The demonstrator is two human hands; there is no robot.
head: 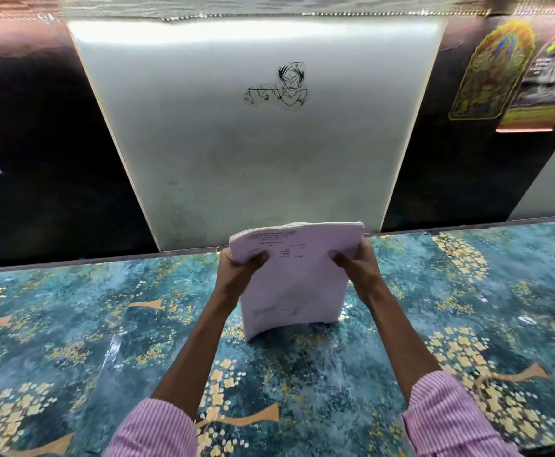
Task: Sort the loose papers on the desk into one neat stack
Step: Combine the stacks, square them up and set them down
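A stack of white printed papers (297,282) stands on end in the middle of the desk, its bottom edge resting on the desk surface and bowed slightly. My left hand (240,270) grips the stack's left side near the top, thumb on the front sheet. On the opposite side, my right hand (357,263) holds it the same way. The sheets' top edges look roughly level. No other loose papers are in view on the desk.
The desk (104,324) has a blue-green cover with yellow flower and branch patterns. Behind it rises a silvery panel (253,143) with a black line-drawing sticker, flanked by dark panels; colourful stickers (494,70) are at upper right.
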